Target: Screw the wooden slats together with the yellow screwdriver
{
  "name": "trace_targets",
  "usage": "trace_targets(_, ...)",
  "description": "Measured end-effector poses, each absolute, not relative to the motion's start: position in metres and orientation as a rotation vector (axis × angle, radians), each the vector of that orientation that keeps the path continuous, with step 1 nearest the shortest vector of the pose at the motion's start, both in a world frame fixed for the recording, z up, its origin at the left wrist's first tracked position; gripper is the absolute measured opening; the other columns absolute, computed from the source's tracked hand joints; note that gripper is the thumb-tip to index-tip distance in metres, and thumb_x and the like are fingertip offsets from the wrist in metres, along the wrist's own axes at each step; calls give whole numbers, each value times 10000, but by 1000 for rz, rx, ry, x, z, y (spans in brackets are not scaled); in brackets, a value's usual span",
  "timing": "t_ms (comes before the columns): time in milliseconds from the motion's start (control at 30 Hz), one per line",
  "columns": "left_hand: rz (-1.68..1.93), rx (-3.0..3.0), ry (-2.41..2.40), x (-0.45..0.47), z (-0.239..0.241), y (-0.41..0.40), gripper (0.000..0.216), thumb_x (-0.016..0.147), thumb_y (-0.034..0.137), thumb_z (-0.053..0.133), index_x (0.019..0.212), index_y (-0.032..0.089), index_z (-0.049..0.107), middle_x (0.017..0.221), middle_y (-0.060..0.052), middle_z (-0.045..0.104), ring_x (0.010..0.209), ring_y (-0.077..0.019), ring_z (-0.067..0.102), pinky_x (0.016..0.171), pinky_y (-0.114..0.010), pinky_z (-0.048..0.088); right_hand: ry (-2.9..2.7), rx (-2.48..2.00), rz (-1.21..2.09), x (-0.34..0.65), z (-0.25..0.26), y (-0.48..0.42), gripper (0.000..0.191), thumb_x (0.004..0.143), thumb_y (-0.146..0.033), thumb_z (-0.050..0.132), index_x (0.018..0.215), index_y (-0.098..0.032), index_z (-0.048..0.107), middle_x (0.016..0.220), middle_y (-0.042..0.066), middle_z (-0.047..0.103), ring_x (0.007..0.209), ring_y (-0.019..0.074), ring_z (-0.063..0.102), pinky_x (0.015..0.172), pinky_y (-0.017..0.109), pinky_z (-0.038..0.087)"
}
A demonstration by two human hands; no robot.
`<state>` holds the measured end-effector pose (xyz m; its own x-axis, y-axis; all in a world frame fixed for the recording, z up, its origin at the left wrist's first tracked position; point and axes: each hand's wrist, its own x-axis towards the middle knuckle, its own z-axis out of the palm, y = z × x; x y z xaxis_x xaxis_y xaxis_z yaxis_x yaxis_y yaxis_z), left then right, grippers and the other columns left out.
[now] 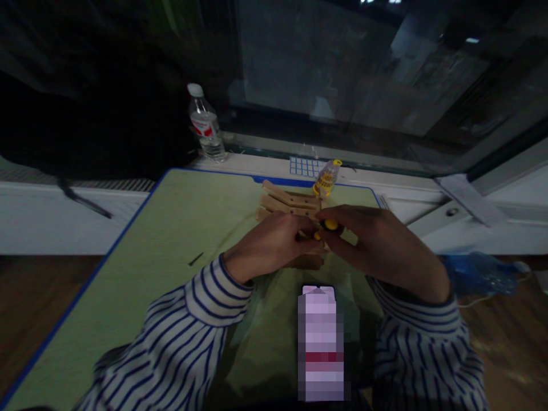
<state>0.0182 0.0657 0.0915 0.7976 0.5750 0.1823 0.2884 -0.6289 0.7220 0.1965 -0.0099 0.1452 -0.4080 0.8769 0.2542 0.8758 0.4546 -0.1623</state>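
Several pale wooden pieces with drilled holes lie close together on the green board, partly covered by my hands. My right hand is closed around a short black-and-yellow tool handle, its fingers over the right end of the wood. Against the wood, my left hand is closed in a pinch, with its fingertips beside a small yellow part. What the left fingers grip is hidden. A dark thin screw or nail lies on the board, left of my left wrist.
The green board has a blue edge. A phone with a blurred screen lies near me. Behind the wood stands a small clear bottle with yellow ends. A water bottle and a blue grid card are on the sill.
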Motion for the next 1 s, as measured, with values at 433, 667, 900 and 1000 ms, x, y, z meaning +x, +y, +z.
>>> trace_targets(433,524,2291,558,16,92,67,183,900,295,599,1006,197,712,1011,-29,739,907,-176,665,755,-276,454,-2428,-1471,44,198,144,-11,283,911,-242,534,1177,-182,613,1123,94,723,968,258,702,830,405,552)
trace_targets(667,509,2276,630,17,91,66,197,879,348,629,966,193,714,932,-17,748,837,-171,668,695,-271,431,-2409,-1512,29,196,144,-10,202,931,-257,507,1054,-186,650,1050,85,736,904,251,708,790,390,543)
trace_targets(900,566,2294,591,17,88,68,153,877,296,633,953,200,727,946,-23,744,847,-165,661,703,-264,436,-2400,-1495,42,197,145,-10,255,936,-290,519,1141,-181,625,982,66,736,844,233,703,750,378,548)
trace_targets(1000,553,2291,576,16,90,67,147,884,276,621,948,192,724,935,-27,739,841,-163,656,707,-263,443,-2412,-1466,20,197,145,-10,298,917,-263,539,1194,-173,598,1083,86,720,927,244,697,786,379,550)
